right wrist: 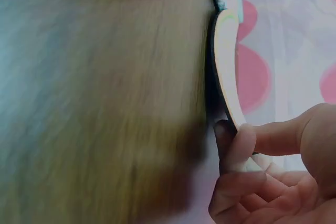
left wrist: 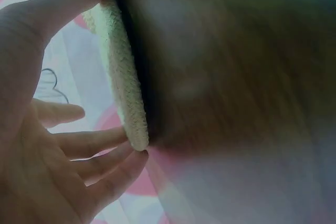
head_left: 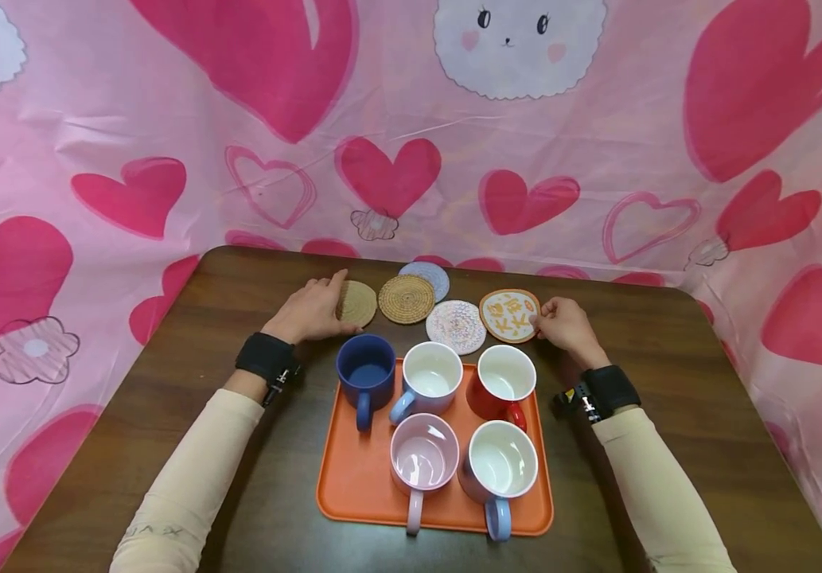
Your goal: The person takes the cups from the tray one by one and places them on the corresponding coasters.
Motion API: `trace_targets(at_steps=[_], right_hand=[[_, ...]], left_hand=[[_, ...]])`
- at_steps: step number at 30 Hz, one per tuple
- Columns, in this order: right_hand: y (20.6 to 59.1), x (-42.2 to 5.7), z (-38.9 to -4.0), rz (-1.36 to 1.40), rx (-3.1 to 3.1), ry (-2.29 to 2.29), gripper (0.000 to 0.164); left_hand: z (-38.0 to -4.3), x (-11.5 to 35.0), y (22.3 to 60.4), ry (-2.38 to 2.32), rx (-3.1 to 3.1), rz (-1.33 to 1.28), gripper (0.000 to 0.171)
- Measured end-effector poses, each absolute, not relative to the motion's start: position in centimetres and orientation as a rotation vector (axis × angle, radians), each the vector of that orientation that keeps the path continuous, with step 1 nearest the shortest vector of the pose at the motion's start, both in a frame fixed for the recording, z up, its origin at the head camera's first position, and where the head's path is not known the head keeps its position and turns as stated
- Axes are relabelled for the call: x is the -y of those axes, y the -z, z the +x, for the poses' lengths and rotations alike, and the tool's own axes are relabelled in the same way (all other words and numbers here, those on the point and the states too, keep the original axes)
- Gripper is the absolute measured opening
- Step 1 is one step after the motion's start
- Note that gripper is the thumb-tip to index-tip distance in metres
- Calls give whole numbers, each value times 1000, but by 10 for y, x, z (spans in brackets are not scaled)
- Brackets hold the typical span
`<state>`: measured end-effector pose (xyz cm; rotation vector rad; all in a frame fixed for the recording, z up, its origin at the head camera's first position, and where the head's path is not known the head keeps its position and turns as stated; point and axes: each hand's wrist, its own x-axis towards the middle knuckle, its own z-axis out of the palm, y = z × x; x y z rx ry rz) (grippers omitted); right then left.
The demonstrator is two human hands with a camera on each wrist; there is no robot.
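Note:
At the back of the table my left hand (head_left: 313, 306) spans a round tan woven coaster (head_left: 357, 304), gripping its edge between thumb and fingertips. In the left wrist view the coaster (left wrist: 122, 77) is seen edge-on, thumb at one end and fingers at the other. My right hand (head_left: 566, 326) pinches the right edge of a white coaster with orange rim and orange characters (head_left: 509, 315). The right wrist view shows this coaster (right wrist: 228, 66) tilted, its near edge between thumb and fingers. Between the hands lie a tan spiral coaster (head_left: 407, 299), a pale blue one (head_left: 434, 278) and a white speckled one (head_left: 457, 327).
In front of the coasters, an orange tray (head_left: 353, 485) carries several mugs: dark blue (head_left: 366, 366), light blue (head_left: 430, 378), red (head_left: 502, 386), pink (head_left: 423, 454) and grey-blue (head_left: 500, 461). A pink heart-patterned cloth (head_left: 525, 143) hangs behind the brown table (head_left: 668, 358).

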<state>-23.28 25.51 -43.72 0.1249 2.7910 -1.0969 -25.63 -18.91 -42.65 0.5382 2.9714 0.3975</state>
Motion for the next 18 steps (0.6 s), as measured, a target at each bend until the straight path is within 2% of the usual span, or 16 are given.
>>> trace_targets(at_steps=[12, 18], right_hand=[[431, -293, -214, 134, -2656, 1183, 28], [434, -309, -204, 139, -2696, 1083, 28]], left_hand=[[-248, 207, 432, -490, -2932, 468, 115], [-246, 212, 433, -489, -2930, 502, 108]])
